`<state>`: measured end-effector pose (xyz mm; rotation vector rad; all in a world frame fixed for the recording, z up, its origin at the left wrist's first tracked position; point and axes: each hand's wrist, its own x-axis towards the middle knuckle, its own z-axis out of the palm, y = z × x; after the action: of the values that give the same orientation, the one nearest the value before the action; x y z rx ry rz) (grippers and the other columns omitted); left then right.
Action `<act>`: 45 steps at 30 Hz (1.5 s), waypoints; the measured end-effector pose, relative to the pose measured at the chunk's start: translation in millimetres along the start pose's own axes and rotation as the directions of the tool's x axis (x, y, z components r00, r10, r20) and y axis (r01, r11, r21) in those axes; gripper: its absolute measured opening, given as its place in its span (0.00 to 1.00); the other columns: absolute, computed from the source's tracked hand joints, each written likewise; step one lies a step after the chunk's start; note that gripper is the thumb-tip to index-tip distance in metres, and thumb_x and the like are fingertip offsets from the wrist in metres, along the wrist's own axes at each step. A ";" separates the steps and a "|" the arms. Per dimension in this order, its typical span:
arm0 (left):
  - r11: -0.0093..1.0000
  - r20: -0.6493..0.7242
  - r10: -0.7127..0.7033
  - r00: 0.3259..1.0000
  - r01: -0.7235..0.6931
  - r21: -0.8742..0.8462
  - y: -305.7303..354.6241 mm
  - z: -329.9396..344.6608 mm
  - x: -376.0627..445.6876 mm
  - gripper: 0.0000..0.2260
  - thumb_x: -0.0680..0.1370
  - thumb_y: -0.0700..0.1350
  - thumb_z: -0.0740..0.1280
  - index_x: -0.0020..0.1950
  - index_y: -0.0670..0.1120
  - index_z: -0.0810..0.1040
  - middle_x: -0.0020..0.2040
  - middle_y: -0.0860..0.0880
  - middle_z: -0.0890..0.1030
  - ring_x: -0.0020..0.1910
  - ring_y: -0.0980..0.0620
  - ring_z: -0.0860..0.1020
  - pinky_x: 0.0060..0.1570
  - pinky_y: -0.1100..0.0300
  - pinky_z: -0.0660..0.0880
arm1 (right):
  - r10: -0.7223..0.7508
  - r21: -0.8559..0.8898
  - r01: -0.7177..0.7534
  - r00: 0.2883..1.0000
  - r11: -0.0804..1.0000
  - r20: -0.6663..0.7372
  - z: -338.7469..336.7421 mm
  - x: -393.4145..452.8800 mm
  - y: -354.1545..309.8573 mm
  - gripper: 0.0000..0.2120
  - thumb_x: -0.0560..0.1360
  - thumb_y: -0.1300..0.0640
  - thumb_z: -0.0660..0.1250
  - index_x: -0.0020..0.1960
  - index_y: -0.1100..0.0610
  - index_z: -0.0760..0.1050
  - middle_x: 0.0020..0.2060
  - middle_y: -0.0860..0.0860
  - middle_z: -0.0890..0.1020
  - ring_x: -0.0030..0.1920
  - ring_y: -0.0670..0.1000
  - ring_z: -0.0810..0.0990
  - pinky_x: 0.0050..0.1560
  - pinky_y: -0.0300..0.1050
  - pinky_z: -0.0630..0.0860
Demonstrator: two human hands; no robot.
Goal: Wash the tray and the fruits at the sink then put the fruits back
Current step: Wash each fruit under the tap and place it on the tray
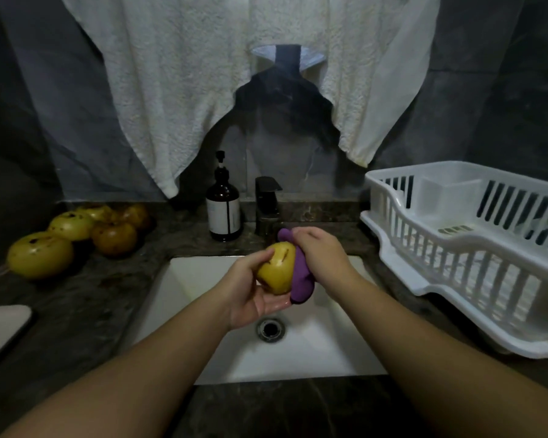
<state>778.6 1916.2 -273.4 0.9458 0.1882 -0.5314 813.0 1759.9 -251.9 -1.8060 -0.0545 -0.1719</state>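
Head view looks down on a dark stone counter [86, 298] with a white sink [200, 273] sunk in its middle and a white dish rack [456, 248] just right of the basin. A white towel [178, 90] hangs on the wall behind. Five more fruits [73, 235] lie in a cluster on the counter to the left, well apart from the basin. A brown pump bottle [222, 210] stands beside the dark tap [268, 203] at the back rim. No tray can be made out with certainty; a pale flat edge shows at far left.

Over the basin, above the drain [270, 329], the left hand [250, 292] cups one yellow fruit [276, 267], fingers curled under it and thumb over its top. The right hand [318, 249] is clenched round a purple cloth [299, 273], pressing it against the fruit's right side. So fruit lies left of cloth, the two touching, both just in front of the tap.

Judging by this, scrubbing is under way with most fruits unwashed; the left hand is nearer the waiting pile
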 end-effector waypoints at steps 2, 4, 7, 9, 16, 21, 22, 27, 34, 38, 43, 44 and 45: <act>1.000 -0.020 0.001 1.000 -0.002 -0.027 -0.2 -0.6 1.3 0.28 0.75 0.57 0.72 0.67 0.41 0.77 0.57 0.34 0.84 0.46 0.35 0.87 0.42 0.44 0.85 | 0.070 0.075 -0.065 0.996 0.995 -0.064 13.1 0.1 -1.1 0.13 0.78 0.44 0.62 0.51 0.48 0.83 0.46 0.48 0.85 0.52 0.53 0.82 0.56 0.53 0.78; 0.996 -0.026 -0.016 1.000 0.014 -0.085 0.2 -4.9 2.4 0.29 0.77 0.62 0.70 0.65 0.39 0.78 0.54 0.34 0.86 0.43 0.36 0.87 0.39 0.46 0.85 | 0.129 0.172 -0.120 0.991 0.978 -0.040 25.0 -3.5 5.3 0.15 0.74 0.42 0.61 0.53 0.45 0.83 0.48 0.48 0.84 0.54 0.53 0.82 0.58 0.55 0.78; 0.988 -0.036 0.022 0.999 -0.027 -0.153 3.8 -16.6 5.0 0.26 0.79 0.59 0.70 0.61 0.36 0.80 0.51 0.35 0.86 0.43 0.38 0.87 0.37 0.47 0.84 | 0.071 0.131 -0.072 0.997 0.989 0.014 38.1 -10.4 18.3 0.17 0.79 0.42 0.63 0.66 0.43 0.75 0.55 0.45 0.80 0.55 0.48 0.80 0.58 0.51 0.79; 0.978 -0.066 0.090 0.994 -0.101 -0.182 7.2 -19.1 4.8 0.21 0.80 0.54 0.70 0.62 0.38 0.80 0.50 0.34 0.86 0.43 0.38 0.87 0.39 0.44 0.85 | -0.069 0.037 0.070 0.997 0.997 -0.022 36.3 -13.9 20.0 0.19 0.80 0.43 0.66 0.69 0.46 0.71 0.55 0.43 0.78 0.53 0.43 0.79 0.50 0.41 0.77; 0.972 -0.041 0.209 0.977 -0.212 -0.103 1.3 -6.4 1.4 0.20 0.82 0.56 0.66 0.69 0.45 0.79 0.60 0.38 0.85 0.59 0.40 0.85 0.57 0.45 0.82 | -0.310 -0.236 0.309 0.950 0.921 0.034 33.9 -25.1 14.5 0.24 0.80 0.40 0.65 0.73 0.48 0.72 0.67 0.44 0.73 0.63 0.44 0.73 0.57 0.34 0.69; 0.968 -0.108 0.249 0.963 -0.249 0.016 -0.3 -1.3 -0.5 0.22 0.80 0.60 0.68 0.67 0.48 0.81 0.53 0.45 0.87 0.54 0.46 0.85 0.44 0.54 0.83 | -0.416 -0.365 0.418 0.905 0.832 0.087 40.6 -30.9 14.7 0.26 0.79 0.37 0.61 0.74 0.46 0.69 0.70 0.45 0.71 0.68 0.46 0.69 0.65 0.44 0.69; 0.965 -0.115 0.261 0.958 -0.262 0.013 1.0 -1.7 -0.5 0.21 0.80 0.58 0.69 0.67 0.47 0.81 0.54 0.44 0.87 0.55 0.45 0.85 0.47 0.52 0.83 | -0.367 -0.301 0.377 0.926 0.876 0.092 38.1 -29.0 15.3 0.23 0.80 0.38 0.62 0.73 0.44 0.69 0.69 0.45 0.72 0.65 0.46 0.72 0.62 0.44 0.72; 0.954 -0.080 0.285 0.955 -0.291 -0.069 3.0 -0.9 -3.0 0.23 0.80 0.56 0.69 0.69 0.43 0.79 0.61 0.38 0.84 0.63 0.39 0.82 0.68 0.43 0.76 | -0.245 0.016 0.244 0.967 0.970 0.068 32.7 -26.1 14.3 0.10 0.83 0.43 0.61 0.63 0.34 0.70 0.58 0.43 0.77 0.59 0.45 0.78 0.52 0.40 0.75; 0.949 -0.101 0.292 0.951 -0.301 -0.092 5.0 1.4 -3.0 0.24 0.83 0.60 0.63 0.67 0.41 0.78 0.58 0.37 0.85 0.56 0.41 0.86 0.56 0.46 0.83 | -0.287 0.006 0.287 0.958 0.958 0.025 32.3 -27.1 11.9 0.07 0.83 0.44 0.62 0.60 0.34 0.70 0.59 0.42 0.75 0.59 0.39 0.75 0.48 0.32 0.71; 0.967 -0.071 0.253 0.965 -0.255 -0.013 -0.1 3.0 -3.1 0.28 0.82 0.64 0.63 0.69 0.43 0.79 0.62 0.39 0.84 0.64 0.42 0.82 0.70 0.44 0.75 | -0.280 -0.062 0.281 0.960 0.958 0.016 34.5 -27.1 14.8 0.12 0.83 0.45 0.63 0.66 0.39 0.71 0.62 0.46 0.75 0.57 0.41 0.75 0.48 0.33 0.71; 0.951 -0.145 0.302 0.942 -0.308 -0.022 5.0 2.8 -0.6 0.29 0.81 0.65 0.63 0.72 0.44 0.75 0.60 0.39 0.85 0.60 0.41 0.84 0.62 0.45 0.80 | -0.247 0.021 0.246 0.969 0.969 0.024 32.5 -24.4 12.6 0.12 0.83 0.45 0.62 0.66 0.39 0.69 0.62 0.48 0.76 0.56 0.40 0.76 0.41 0.26 0.73; 0.954 -0.146 0.289 0.946 -0.297 -0.034 4.7 2.8 0.9 0.31 0.81 0.67 0.61 0.72 0.44 0.74 0.59 0.38 0.85 0.59 0.41 0.85 0.59 0.45 0.81 | -0.226 0.039 0.225 0.974 0.974 0.024 32.0 -24.5 12.6 0.12 0.83 0.45 0.61 0.66 0.39 0.69 0.62 0.49 0.76 0.55 0.41 0.76 0.39 0.25 0.72; 0.960 -0.146 0.272 0.951 -0.278 -0.023 3.4 2.3 1.8 0.32 0.81 0.68 0.60 0.72 0.44 0.75 0.58 0.38 0.86 0.57 0.42 0.85 0.58 0.46 0.82 | -0.236 0.003 0.236 0.971 0.972 0.023 32.5 -25.2 13.6 0.12 0.83 0.45 0.62 0.67 0.40 0.70 0.63 0.48 0.76 0.55 0.40 0.76 0.40 0.23 0.71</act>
<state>781.7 1915.2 -270.4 0.9499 0.1908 -0.2021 792.7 1789.5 -276.1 -1.7980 -0.2870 -0.3198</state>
